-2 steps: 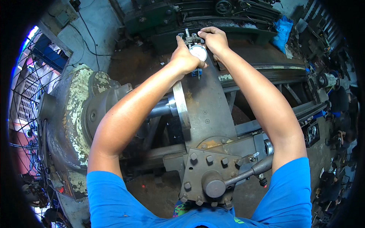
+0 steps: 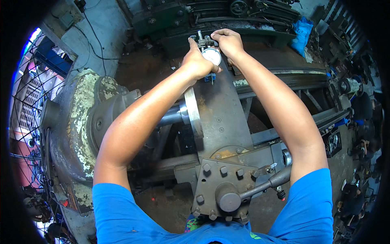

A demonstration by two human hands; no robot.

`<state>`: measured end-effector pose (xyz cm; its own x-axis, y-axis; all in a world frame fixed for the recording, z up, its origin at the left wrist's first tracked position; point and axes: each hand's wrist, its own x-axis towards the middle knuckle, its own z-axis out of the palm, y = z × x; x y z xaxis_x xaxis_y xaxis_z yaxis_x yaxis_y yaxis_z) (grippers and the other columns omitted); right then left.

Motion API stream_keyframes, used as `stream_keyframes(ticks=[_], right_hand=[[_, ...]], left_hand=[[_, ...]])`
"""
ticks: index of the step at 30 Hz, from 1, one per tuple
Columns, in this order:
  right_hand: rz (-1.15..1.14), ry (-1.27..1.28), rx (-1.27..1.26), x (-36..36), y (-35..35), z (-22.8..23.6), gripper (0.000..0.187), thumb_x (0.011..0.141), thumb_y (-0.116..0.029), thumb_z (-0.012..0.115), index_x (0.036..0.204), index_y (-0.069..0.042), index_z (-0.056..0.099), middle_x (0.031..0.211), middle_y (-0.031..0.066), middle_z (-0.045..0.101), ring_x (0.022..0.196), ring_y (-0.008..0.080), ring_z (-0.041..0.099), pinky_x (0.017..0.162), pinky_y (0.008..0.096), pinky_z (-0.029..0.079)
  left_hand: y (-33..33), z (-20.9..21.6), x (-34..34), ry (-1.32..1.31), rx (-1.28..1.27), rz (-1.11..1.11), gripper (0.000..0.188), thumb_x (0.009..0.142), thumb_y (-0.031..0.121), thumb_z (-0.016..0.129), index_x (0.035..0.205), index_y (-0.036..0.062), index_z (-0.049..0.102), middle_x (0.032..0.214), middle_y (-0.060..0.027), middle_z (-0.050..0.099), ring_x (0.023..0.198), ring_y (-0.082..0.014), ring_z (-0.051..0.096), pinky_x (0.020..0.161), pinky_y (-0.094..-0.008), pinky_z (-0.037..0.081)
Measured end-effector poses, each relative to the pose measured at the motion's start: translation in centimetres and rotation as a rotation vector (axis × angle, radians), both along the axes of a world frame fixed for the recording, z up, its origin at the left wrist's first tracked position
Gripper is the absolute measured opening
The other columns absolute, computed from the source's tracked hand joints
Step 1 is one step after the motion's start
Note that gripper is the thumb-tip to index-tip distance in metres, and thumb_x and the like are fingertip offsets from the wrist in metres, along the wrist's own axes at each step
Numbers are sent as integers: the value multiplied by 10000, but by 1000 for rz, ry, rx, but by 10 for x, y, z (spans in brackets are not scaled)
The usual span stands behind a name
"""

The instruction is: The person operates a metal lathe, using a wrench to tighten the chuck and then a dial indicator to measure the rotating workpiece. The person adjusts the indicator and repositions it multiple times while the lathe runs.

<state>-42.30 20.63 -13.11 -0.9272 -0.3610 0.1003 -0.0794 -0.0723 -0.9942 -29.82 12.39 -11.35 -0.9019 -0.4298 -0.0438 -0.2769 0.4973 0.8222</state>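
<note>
At the far end of the lathe's cross slide [image 2: 221, 105], my left hand [image 2: 196, 64] is closed around a dial indicator [image 2: 211, 57] with a round white face. Metal rods and clamp pieces [image 2: 202, 42] of its holder stand just beyond the dial. My right hand [image 2: 230, 44] pinches at a small dark knob [image 2: 215, 42] on the holder's right side; its fingertips are partly hidden. Below the dial a blue part [image 2: 210, 77] shows, with a thin stem pointing down. Left of the slide, a bright metal disc [image 2: 193, 112] sits on a shiny shaft [image 2: 172, 116].
Close to my body stands the bolted tool post [image 2: 225, 179] with its long lever handle [image 2: 264, 185]. The worn headstock [image 2: 87, 130] is on the left, and bed rails [image 2: 292, 87] run right. Another green machine [image 2: 170, 20] and a blue bag [image 2: 302, 36] lie beyond.
</note>
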Motion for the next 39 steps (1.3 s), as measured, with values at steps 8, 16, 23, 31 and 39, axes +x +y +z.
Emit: stream_keyframes(ticks=[8, 16, 23, 31, 39], right_hand=[[207, -12, 118, -20, 13, 5, 233, 883, -115, 704, 1074, 18, 711, 855, 112, 711, 651, 149, 655, 565, 273, 522], [182, 869, 503, -24, 41, -13, 355, 893, -230, 692, 1222, -96, 685, 1158, 204, 679, 1091, 375, 645, 949, 430, 508], [93, 721, 578, -14, 23, -6, 344, 992, -297, 515, 1055, -15, 702, 1060, 237, 684, 1023, 423, 636, 902, 481, 497], [104, 644, 737, -18, 15, 0, 417, 1025, -341, 448, 1034, -6, 698, 1024, 232, 695, 981, 394, 658, 882, 485, 501], [171, 474, 338, -31, 9, -21, 473, 1004, -454, 523, 1067, -31, 724, 771, 107, 711, 697, 174, 677, 671, 356, 530]], left_hand=[[-1, -3, 0, 14, -3, -16, 1344, 596, 103, 892, 1536, -84, -50, 1298, -261, 581, 1203, -303, 589, 1034, -307, 446], [-2, -6, -3, 15, -26, -14, 1343, 585, 102, 901, 1541, -78, -25, 1315, -269, 564, 1203, -314, 587, 1024, -323, 459], [1, -3, 0, 39, -22, -10, 1339, 575, 88, 900, 1551, -58, -5, 1350, -281, 534, 1225, -322, 574, 1025, -349, 462], [0, 0, 1, 5, 51, -13, 1335, 579, 63, 875, 1557, -38, -28, 1358, -283, 521, 1232, -342, 565, 1036, -380, 456], [-12, -7, -17, 155, 784, 100, 247, 874, 181, 662, 1071, 37, 620, 996, -97, 688, 1022, -183, 631, 888, -366, 482]])
